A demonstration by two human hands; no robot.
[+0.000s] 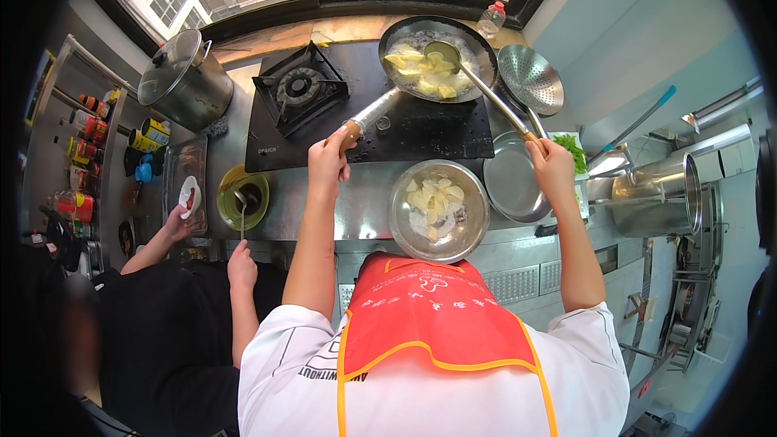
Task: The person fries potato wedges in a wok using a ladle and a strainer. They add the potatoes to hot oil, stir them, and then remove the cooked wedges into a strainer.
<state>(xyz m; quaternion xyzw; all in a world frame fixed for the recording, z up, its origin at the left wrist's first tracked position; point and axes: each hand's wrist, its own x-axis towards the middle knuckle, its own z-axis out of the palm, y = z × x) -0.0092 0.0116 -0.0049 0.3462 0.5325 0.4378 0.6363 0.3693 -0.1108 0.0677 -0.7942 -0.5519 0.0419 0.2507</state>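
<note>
My left hand point(331, 161) grips the wooden end of the handle of a black wok point(397, 82), which stands at the right of the gas hob point(364, 127). Yellowish slices point(410, 64), perhaps potato, lie in bubbling liquid in the wok. In my right hand point(549, 164) is the wooden handle of a metal ladle point(443, 56), its bowl among the slices. Nearer to me, a steel bowl point(400, 237) holds pale slices point(434, 197) with some white powder.
A perforated strainer point(531, 79) and a metal pan point(513, 176) lie right of the hob. At left are a lidded stockpot point(188, 85), an open burner point(300, 85) and a yellowish bowl point(227, 218). A co-worker point(170, 328) holds a spoon and a small white dish.
</note>
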